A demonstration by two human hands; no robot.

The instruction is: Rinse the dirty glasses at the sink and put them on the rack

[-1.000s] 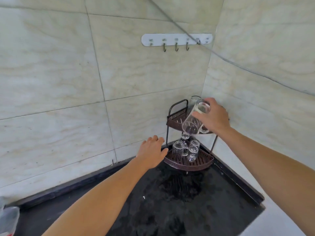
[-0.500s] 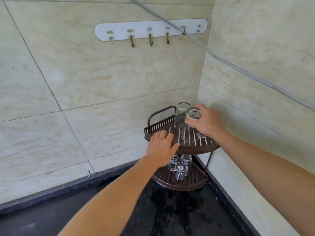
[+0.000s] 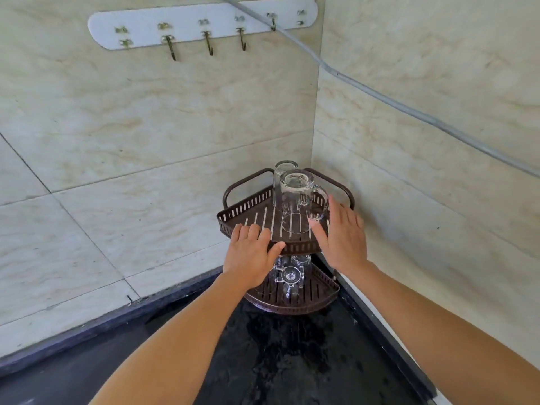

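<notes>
Beige marbled wall tiles (image 3: 146, 141); white hook strip (image 3: 201, 23); grey cable (image 3: 380, 97); wet black counter (image 3: 277, 361).

Wet black counter (image 3: 277, 361); corner rack (image 3: 248, 206) on it

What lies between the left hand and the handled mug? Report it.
Head view: only bare upper shelf slats separate the left hand from the mug.

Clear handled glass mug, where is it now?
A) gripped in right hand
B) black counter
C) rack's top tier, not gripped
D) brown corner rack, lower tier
C: the clear handled glass mug stands on the brown corner rack's top tier, the right hand open beside it.
</notes>
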